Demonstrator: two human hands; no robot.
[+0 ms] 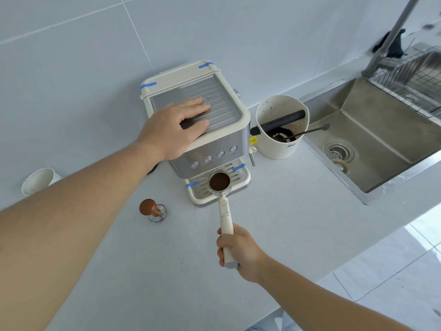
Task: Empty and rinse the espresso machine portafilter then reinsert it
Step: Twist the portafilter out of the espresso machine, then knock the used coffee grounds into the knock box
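Head view shows my right hand (238,249) with fingers (223,244) closed around the handle of the portafilter (219,182), its basket full of spent grounds, held ahead of those fingers over the drip tray (241,185). My left hand (176,125) lies flat and open on the espresso machine (214,144). I judge emptying comes next: swing right to the knock box (281,130) and strike its bar.
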